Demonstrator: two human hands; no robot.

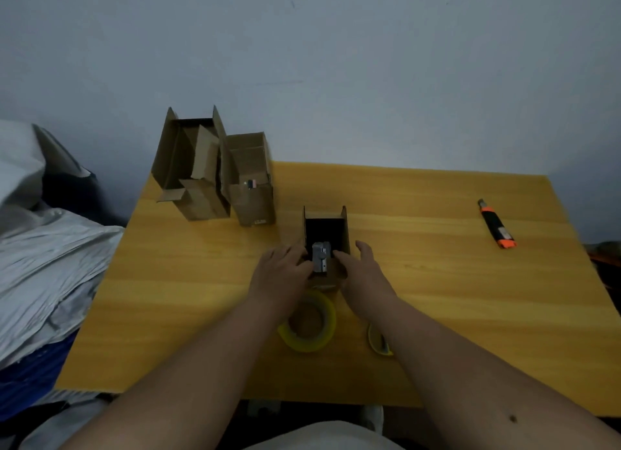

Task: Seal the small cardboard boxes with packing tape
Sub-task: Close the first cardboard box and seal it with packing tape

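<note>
The scene is dimly and evenly lit; shadows are soft and faint. Straight edges are bowed by wide-angle distortion, and fine detail is softened throughout.

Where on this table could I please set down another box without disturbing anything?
The widest bare patch on the yellow wooden table lies between the open cardboard box being handled and the orange-and-black utility knife. The near centre, around the yellow tape roll, is crowded.

Tape roll (311, 322) partly behind left wrist; yellow object (378, 342) half hidden by right forearm.
</note>
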